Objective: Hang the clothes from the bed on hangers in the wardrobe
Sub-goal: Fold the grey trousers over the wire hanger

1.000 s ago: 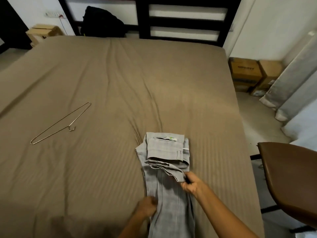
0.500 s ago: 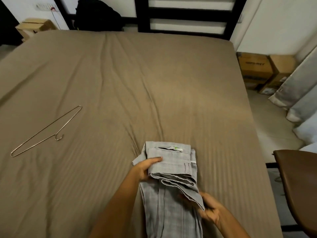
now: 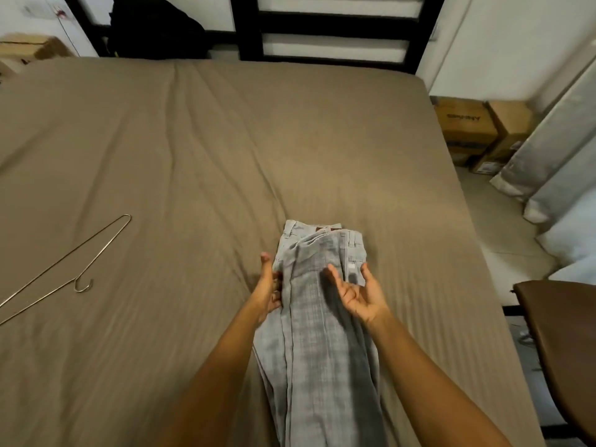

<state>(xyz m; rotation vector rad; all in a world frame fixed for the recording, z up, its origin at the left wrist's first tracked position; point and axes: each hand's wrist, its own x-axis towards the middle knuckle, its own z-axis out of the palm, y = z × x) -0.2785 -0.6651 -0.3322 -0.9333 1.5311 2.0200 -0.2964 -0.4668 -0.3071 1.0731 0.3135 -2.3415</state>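
Head cam, looking down past my arms. The trousers (image 3: 322, 333) lie on the bed (image 3: 225, 156) right between my hands. Their long axis runs straight away from me, waistband at the far end just past my fingertips, legs trailing back under my forearms and out of the bottom of the shot.

My left hand (image 3: 269, 291) is pressed against their left edge, thumb sticking up, fingers curled into the cloth, so I'd call that a light hold. My right hand (image 3: 358, 293) sits over their right side near the waistband, palm up, fingers spread, holding nothing.

The hanger (image 3: 76, 281) is well off to the left of my left hand, flat on the sheet, hook end pointing back toward me. So the left hand is the nearer one for grabbing it, I reckon, and the right can mind the trousers.

There's lots of bare sheet between my left hand and the hanger. Over on the right the bed edge is close, with a chair (image 3: 564, 350) just beyond it, so that side is tighter. No wardrobe in shot.
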